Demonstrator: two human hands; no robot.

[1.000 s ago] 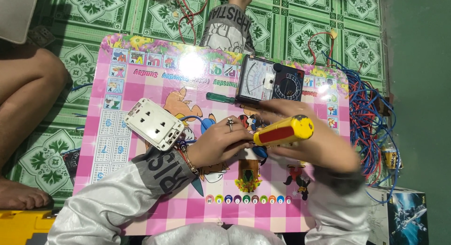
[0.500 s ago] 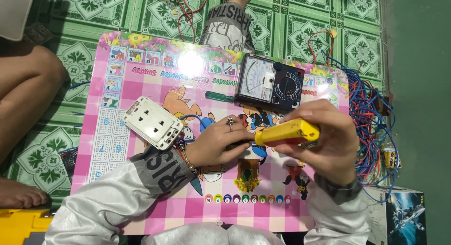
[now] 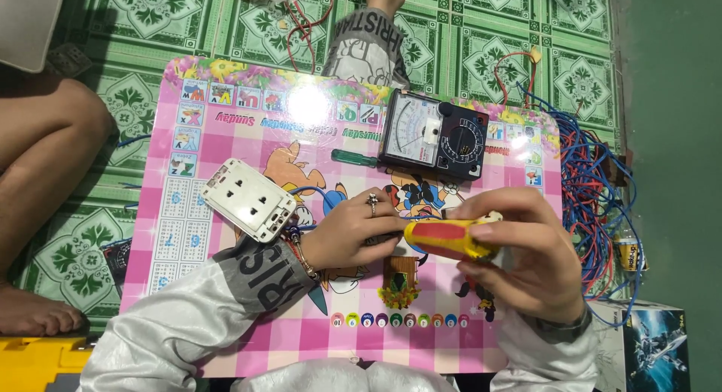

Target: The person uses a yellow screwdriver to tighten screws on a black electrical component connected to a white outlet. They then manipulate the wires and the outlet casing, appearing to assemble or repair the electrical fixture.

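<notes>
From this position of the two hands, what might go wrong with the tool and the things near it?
1. The right hand holds the yellow-handled tool with its tip aimed at the left hand; a slip might jab the fingers.
2. The blue wires lie tangled beside the right wrist; a sleeve may snag them.
3. The black meter sits just beyond the hands; a sudden push might knock it.
</notes>
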